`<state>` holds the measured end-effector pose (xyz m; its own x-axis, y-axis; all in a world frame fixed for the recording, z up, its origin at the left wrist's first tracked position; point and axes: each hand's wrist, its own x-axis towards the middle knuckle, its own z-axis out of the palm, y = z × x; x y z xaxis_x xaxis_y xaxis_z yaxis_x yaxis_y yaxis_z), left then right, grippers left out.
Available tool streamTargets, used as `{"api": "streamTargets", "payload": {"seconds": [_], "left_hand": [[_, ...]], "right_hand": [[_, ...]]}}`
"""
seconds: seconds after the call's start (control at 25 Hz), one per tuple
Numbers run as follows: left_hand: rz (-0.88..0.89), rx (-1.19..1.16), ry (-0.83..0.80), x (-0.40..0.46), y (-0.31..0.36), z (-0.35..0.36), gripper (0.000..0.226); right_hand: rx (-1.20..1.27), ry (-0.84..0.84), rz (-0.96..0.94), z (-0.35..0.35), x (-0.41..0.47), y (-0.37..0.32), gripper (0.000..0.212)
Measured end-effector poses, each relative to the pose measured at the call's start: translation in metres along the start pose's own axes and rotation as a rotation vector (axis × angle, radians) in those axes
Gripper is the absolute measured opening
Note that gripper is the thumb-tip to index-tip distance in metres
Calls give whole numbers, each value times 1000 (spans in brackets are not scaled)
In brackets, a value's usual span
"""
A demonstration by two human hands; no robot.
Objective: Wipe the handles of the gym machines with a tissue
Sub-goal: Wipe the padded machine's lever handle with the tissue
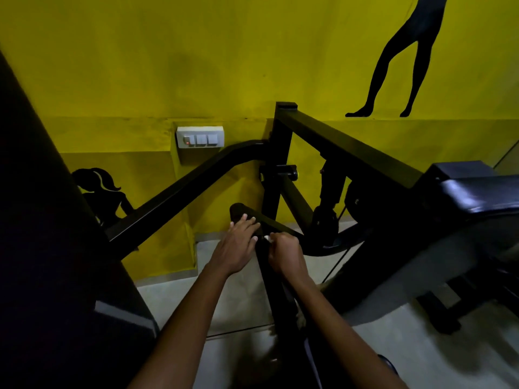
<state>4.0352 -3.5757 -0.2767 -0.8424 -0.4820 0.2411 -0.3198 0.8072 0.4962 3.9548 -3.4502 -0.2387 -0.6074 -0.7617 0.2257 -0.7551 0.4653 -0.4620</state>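
A yellow wall (112, 66) is carrying two black silhouette decals (398, 66) and a white switch plate (200, 137) showing a small red light. Grey floor (238, 299) is lying below in dim light.
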Motion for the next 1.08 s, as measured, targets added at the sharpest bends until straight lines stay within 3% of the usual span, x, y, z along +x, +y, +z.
{"api": "streamTargets", "payload": {"seconds": [0.44, 0.64, 0.84, 0.96, 1.08], "left_hand": [[44, -31, 31, 5, -16, 24, 41], [62, -16, -43, -9, -10, 22, 40], [7, -21, -62, -36, 14, 22, 74], [-46, -22, -99, -54, 34, 23, 50], [-77, -47, -105, -74, 54, 22, 48]], "right_hand": [[-69, -23, -35, 25, -11, 1, 20], [-141, -72, -94, 13, -37, -2, 26], [-162, -64, -157, -1, -85, -3, 28], [-171, -64, -180, -11, -112, -1, 24], [-163, -78, -174, -21, -137, 0, 20]]}}
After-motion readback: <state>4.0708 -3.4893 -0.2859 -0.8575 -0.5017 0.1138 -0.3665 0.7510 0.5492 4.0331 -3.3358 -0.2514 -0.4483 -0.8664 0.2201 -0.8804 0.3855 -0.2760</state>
